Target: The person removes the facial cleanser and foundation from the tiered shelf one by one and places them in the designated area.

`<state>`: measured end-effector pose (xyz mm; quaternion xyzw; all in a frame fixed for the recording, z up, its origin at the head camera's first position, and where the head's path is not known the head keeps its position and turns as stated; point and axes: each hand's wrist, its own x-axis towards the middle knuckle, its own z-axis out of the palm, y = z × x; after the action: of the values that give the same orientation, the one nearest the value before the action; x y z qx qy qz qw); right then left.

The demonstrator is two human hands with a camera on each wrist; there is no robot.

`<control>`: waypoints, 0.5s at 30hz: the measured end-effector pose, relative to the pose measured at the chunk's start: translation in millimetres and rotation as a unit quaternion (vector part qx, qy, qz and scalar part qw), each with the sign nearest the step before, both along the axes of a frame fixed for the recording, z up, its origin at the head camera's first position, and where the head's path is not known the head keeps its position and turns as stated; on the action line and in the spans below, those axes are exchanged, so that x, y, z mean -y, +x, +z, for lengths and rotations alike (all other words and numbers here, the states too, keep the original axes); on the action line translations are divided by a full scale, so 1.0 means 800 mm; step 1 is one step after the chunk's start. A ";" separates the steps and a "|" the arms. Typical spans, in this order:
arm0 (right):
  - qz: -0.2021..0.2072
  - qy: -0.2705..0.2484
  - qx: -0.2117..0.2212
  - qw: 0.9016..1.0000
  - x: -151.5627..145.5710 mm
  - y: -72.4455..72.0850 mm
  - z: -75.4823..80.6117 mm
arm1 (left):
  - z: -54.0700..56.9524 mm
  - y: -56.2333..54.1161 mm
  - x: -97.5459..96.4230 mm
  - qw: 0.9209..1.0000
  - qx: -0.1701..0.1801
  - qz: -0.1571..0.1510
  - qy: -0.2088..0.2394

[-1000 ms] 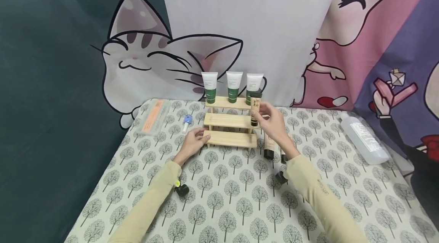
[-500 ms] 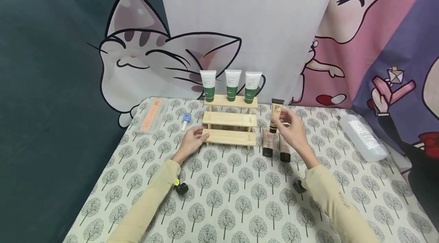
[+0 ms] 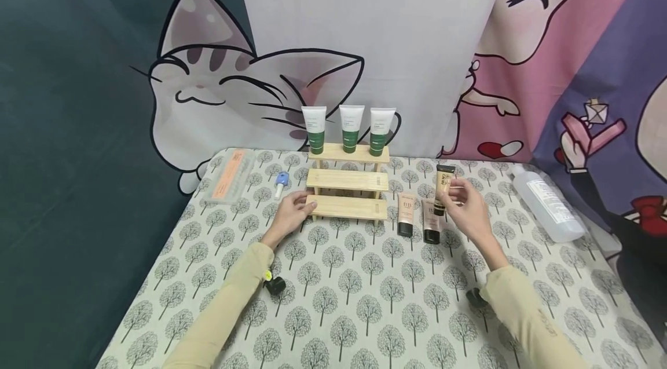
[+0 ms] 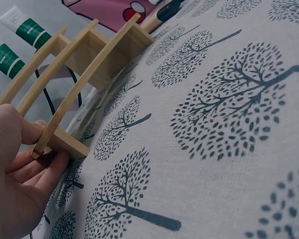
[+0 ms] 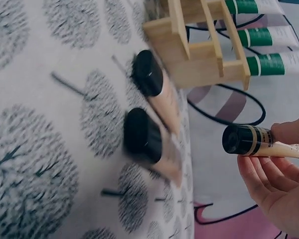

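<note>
My right hand (image 3: 469,209) pinches a small beige cosmetic tube (image 3: 443,186) with a black cap and black top end, held upright right of the stand. In the right wrist view its black cap (image 5: 237,140) points away from the fingers. My left hand (image 3: 289,215) grips the left end of the lowest step of a three-step wooden stand (image 3: 346,207), thumb on top and fingers beneath, as the left wrist view shows. On the top step stand three white-and-green tubes (image 3: 350,128). Two pinkish BB cream tubes (image 3: 406,215) with black caps lie on the cloth beside the stand.
A clear plastic case (image 3: 229,178) with an orange strip lies at the back left. Near it is a small blue-and-white object (image 3: 281,183). A translucent bottle (image 3: 549,204) lies on its side at the right. Printed fabric (image 3: 375,39) hangs behind the tree-patterned table.
My right hand has carried the small beige tube from in front of the stand to the right, past the two BB cream tubes. My left hand keeps its grip on the stand.
</note>
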<state>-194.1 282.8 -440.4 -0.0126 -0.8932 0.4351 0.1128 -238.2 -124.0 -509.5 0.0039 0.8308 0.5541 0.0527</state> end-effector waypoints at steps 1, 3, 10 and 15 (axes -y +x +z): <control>-0.002 0.003 0.007 1.000 -0.003 0.002 -0.001 | 0.000 0.000 0.000 1.000 0.001 0.001 -0.001; -0.010 0.011 0.018 1.000 -0.010 0.004 -0.005 | 0.001 0.000 0.000 1.000 0.001 0.000 -0.004; -0.037 0.034 0.044 0.998 -0.027 0.013 -0.019 | 0.003 0.000 0.000 1.000 0.006 0.001 -0.003; -0.040 0.038 0.056 0.997 -0.038 0.018 -0.031 | 0.005 0.002 0.000 1.000 0.008 0.004 -0.001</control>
<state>-179.4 312.8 -464.8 -0.0686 -0.9127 0.3947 0.0809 -236.3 -123.6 -505.9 -0.0040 0.8308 0.5536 0.0575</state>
